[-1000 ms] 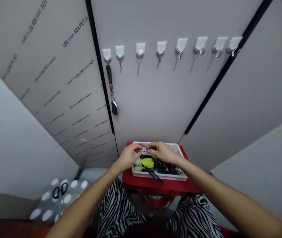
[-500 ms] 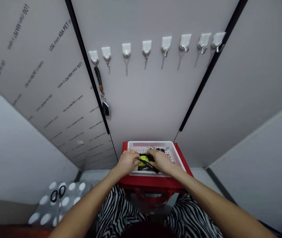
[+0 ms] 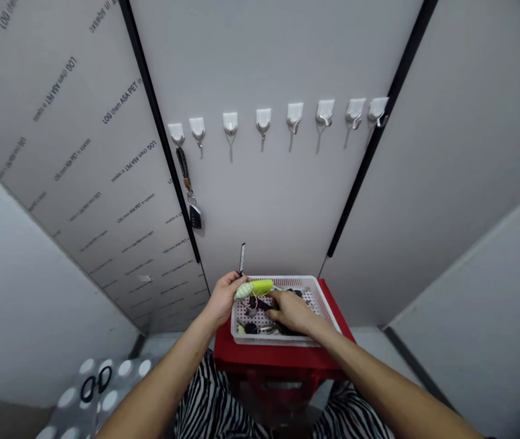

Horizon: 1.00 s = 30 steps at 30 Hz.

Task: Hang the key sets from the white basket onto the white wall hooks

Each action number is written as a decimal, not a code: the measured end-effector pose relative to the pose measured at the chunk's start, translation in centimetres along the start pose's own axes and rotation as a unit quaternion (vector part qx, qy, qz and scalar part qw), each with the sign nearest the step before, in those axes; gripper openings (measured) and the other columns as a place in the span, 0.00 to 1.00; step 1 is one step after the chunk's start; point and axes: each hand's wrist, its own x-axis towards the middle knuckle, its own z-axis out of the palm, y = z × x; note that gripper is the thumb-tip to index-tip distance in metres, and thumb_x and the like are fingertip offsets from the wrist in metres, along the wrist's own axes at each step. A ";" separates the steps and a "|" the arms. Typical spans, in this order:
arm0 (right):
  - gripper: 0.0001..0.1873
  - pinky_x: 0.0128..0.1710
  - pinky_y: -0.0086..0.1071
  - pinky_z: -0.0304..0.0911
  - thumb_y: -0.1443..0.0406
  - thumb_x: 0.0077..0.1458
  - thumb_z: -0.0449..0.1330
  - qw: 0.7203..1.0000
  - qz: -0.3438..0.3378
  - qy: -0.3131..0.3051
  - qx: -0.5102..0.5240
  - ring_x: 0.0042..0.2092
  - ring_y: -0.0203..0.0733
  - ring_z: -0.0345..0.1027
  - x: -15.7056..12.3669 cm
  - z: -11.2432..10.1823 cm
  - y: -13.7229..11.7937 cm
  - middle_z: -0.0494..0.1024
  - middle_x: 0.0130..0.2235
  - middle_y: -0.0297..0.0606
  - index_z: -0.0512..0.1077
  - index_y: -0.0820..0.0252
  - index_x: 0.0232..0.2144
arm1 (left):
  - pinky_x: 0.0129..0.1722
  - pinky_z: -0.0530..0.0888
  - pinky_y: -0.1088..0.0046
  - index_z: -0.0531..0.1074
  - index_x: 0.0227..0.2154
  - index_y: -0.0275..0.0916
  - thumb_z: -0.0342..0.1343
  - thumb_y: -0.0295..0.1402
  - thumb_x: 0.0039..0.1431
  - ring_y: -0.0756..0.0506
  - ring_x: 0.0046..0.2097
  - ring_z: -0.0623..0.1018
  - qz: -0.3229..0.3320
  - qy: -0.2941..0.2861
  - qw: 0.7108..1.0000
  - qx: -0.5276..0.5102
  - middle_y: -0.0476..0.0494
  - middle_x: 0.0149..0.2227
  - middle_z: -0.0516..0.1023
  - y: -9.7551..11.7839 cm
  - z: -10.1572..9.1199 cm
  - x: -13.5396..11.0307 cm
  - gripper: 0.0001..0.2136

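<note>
My left hand holds a yellow-green keychain with a black strap sticking upward, lifted just above the left rim of a white perforated basket. My right hand rests inside the basket on several dark keys and fobs. The basket sits on a red stool against a grey wall.
A row of several white adhesive hooks runs across the wall above. The leftmost hook carries a black strap with a car key fob. A grey polka-dot bag lies on the floor at lower left. My zebra-striped trousers fill the bottom.
My left hand has lifted the yellow-green keychain up out of the basket, its strap now standing up. My right hand stays in the basket. The view tilted so the hooks sit lower.
</note>
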 end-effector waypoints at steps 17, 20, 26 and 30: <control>0.14 0.26 0.24 0.55 0.64 0.42 0.46 0.958 0.011 0.177 0.224 0.24 0.32 0.61 1.8 -9.0 1.0 0.70 0.22 0.34 0.69 0.64 0.27 | 0.44 0.56 0.71 0.66 0.24 0.38 0.45 0.20 0.37 0.49 0.42 0.62 0.203 -0.154 0.851 0.459 0.47 0.39 0.65 1.0 0.3 -1.1 0.11; 0.13 0.29 0.26 0.56 0.66 0.42 0.47 0.966 -0.045 0.189 0.172 0.27 0.33 0.62 1.3 -10.1 -0.5 0.72 0.25 0.34 0.69 0.62 0.28 | 0.42 0.59 0.72 0.65 0.29 0.38 0.45 0.23 0.40 0.50 0.40 0.64 0.192 -0.088 0.885 0.415 0.46 0.36 0.67 0.9 1.1 -0.3 0.11; 0.12 0.33 0.27 0.56 0.69 0.42 0.48 0.963 -0.156 0.201 0.083 0.31 0.33 0.62 1.5 -11.4 -2.6 0.71 0.28 0.36 0.69 0.60 0.29 | 0.31 0.63 0.77 0.67 0.29 0.33 0.48 0.32 0.42 0.51 0.30 0.67 0.185 -0.079 0.938 0.280 0.47 0.27 0.70 2.8 3.8 1.5 0.10; 0.17 0.31 0.27 0.57 0.67 0.42 0.47 0.935 -0.082 0.260 0.229 0.30 0.32 0.63 1.9 -11.7 -2.8 0.70 0.34 0.39 0.64 0.63 0.38 | 0.27 0.62 0.78 0.69 0.26 0.33 0.48 0.34 0.42 0.52 0.26 0.66 0.175 -0.034 0.951 0.253 0.49 0.23 0.69 3.3 4.1 1.9 0.11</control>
